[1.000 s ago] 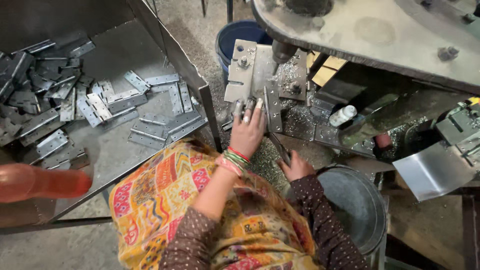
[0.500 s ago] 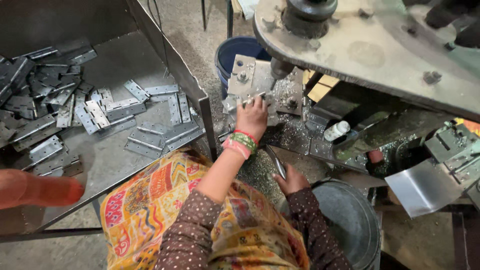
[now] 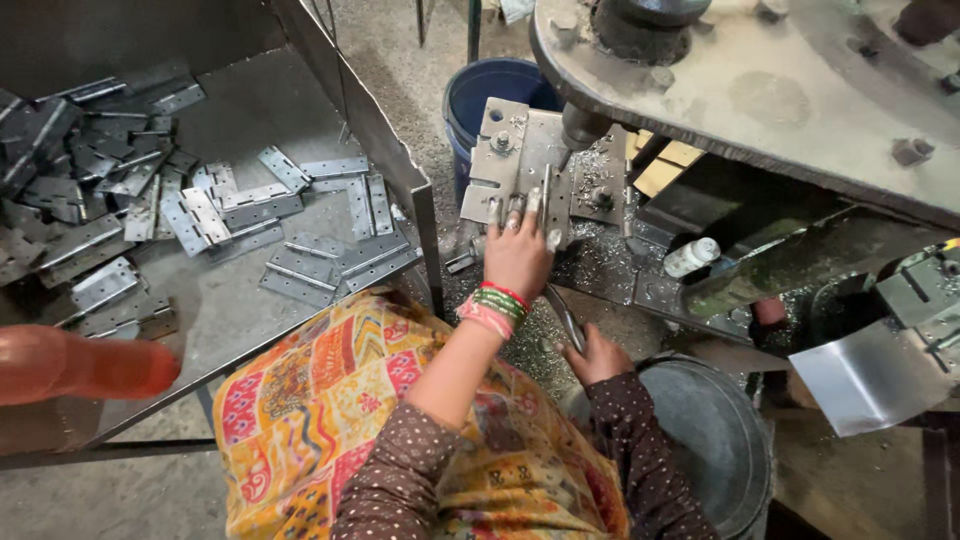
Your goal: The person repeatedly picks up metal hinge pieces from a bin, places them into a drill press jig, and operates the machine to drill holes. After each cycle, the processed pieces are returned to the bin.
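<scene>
Grey steel is everywhere here. The person's left hand [image 3: 518,255] lies spread, fingers open and flat, on a metal hinge plate [image 3: 520,170] that sits on the press bed [image 3: 610,270] under the ram [image 3: 578,125] of a heavy machine. The fingertips press on the plate's lower edge, holding it down rather than closing around it. Bright shavings [image 3: 600,165] are scattered on the bed just beside the plate.

The right hand [image 3: 598,358] is lower, near the person's lap, and is closed around a thin curved metal handle [image 3: 566,318] that rises toward the bed. Just beside that hand stands a round grey metal bucket [image 3: 720,440].

To the left, a steel tray [image 3: 230,310] holds a loose heap of flat hinges [image 3: 200,210], some overlapping, some lying singly near its front edge. Behind the press bed is a blue bucket [image 3: 490,90] on the floor. A small white bottle [image 3: 692,257] lies on the machine's frame to the right of the plate. The person wears green and red bangles [image 3: 492,305] on the left wrist and a patterned orange cloth [image 3: 330,410] over the lap.
</scene>
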